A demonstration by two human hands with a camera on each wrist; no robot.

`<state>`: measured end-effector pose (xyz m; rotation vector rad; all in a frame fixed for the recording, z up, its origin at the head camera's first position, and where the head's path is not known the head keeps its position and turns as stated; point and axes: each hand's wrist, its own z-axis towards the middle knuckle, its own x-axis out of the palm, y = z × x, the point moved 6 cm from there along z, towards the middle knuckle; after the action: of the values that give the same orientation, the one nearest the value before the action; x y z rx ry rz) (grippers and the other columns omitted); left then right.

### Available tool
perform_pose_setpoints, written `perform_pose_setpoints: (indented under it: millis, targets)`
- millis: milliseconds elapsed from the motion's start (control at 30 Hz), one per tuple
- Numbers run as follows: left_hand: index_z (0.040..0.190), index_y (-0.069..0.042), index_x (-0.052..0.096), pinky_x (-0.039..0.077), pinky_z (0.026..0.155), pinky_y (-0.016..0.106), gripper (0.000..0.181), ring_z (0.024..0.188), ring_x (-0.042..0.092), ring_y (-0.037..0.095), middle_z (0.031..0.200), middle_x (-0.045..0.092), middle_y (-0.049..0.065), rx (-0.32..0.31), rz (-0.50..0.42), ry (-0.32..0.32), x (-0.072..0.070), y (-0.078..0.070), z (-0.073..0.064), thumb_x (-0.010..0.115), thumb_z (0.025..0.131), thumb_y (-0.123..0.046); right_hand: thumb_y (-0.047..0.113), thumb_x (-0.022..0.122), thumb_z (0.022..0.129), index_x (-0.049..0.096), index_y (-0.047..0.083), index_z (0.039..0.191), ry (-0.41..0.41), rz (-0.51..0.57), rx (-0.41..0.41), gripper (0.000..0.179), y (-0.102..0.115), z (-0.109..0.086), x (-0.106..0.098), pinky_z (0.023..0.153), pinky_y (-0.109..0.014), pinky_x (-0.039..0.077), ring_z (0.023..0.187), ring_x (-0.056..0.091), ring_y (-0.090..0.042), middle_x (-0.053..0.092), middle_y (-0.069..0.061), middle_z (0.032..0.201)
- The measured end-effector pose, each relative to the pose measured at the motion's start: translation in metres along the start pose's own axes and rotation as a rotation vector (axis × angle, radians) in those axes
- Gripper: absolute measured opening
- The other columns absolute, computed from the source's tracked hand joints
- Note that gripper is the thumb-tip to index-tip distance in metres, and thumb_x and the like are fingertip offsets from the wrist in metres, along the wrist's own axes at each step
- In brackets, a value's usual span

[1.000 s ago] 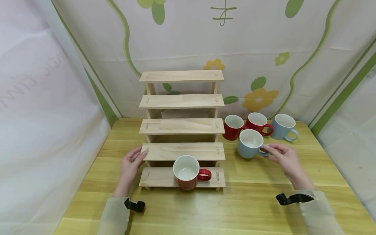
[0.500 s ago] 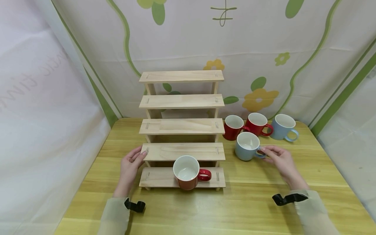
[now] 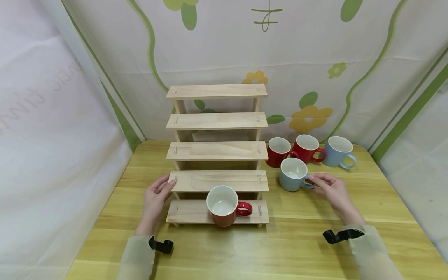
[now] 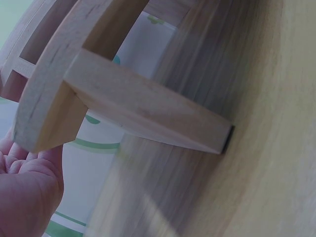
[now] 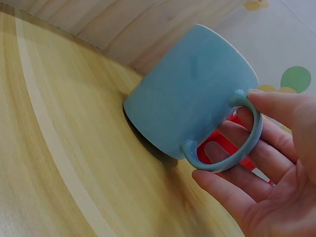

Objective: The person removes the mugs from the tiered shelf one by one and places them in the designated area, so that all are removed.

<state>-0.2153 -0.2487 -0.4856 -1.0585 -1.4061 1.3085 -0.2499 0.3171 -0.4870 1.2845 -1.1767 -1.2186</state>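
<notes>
A light-blue mug [image 3: 289,182] with a white inside stands close over the table, right of the stepped wooden shelf [image 3: 217,151]. My right hand [image 3: 331,192] pinches its handle between thumb and fingers; in the right wrist view, the handle [image 5: 254,133] shows with fingers behind the loop. The mug tilts in that view, and a dark gap or shadow lies under its base. My left hand [image 3: 155,198] grips the left end of the shelf's second step from the bottom, thumb on top and fingers underneath. On the lowest step sits a red mug [image 3: 224,219], handle to the right.
Two red mugs [image 3: 276,155] and another light-blue mug [image 3: 336,153] stand at the back right of the wooden table [image 3: 297,241]. Behind them hangs a white cloth [image 3: 224,46] with flower prints. Cloth walls close in both sides.
My right hand has brought the light-blue mug leftward and slightly nearer to me, away from the mugs behind. My left hand and the shelf have stayed put.
</notes>
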Motion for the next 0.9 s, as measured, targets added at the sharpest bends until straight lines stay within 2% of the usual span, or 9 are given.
perform_pose_setpoints:
  millis: [233,400,667,900]
  targets:
    - [0.138,0.004,0.057,0.056,0.086,0.025,0.048,0.103,0.069,0.011,0.112,0.073,-0.003,0.001,0.003,-0.002,0.0,-0.001,0.0,0.071,0.099,-0.018,0.02,0.069,0.101,0.074,0.0,0.113,-0.004,0.012,-0.011,0.024,-0.003,0.001,0.0,0.08,-0.03,0.059,0.098,0.07,-0.011,0.073,0.0,0.108]
    - [0.139,0.004,0.057,0.056,0.086,0.024,0.047,0.103,0.069,0.01,0.112,0.073,-0.004,0.003,0.005,-0.006,0.0,-0.001,-0.001,0.071,0.099,-0.018,0.02,0.069,0.101,0.075,0.003,0.11,-0.014,0.024,-0.01,0.021,-0.003,0.002,0.0,0.079,-0.029,0.059,0.097,0.07,-0.01,0.074,0.004,0.105]
    - [0.139,0.005,0.056,0.056,0.086,0.025,0.048,0.103,0.069,0.01,0.111,0.073,-0.005,0.009,-0.002,-0.003,0.0,0.0,0.0,0.071,0.099,-0.017,0.021,0.069,0.1,0.074,0.0,0.113,-0.023,0.069,0.027,0.025,-0.005,0.0,-0.001,0.082,-0.031,0.059,0.1,0.069,-0.01,0.071,0.006,0.107]
    - [0.139,0.005,0.056,0.056,0.087,0.025,0.047,0.102,0.069,0.011,0.111,0.073,-0.005,0.013,-0.006,0.001,0.001,-0.001,-0.001,0.071,0.099,-0.017,0.021,0.069,0.1,0.075,0.003,0.114,-0.028,0.114,0.043,0.024,-0.012,0.001,-0.003,0.085,-0.033,0.058,0.104,0.067,-0.01,0.068,0.007,0.111]
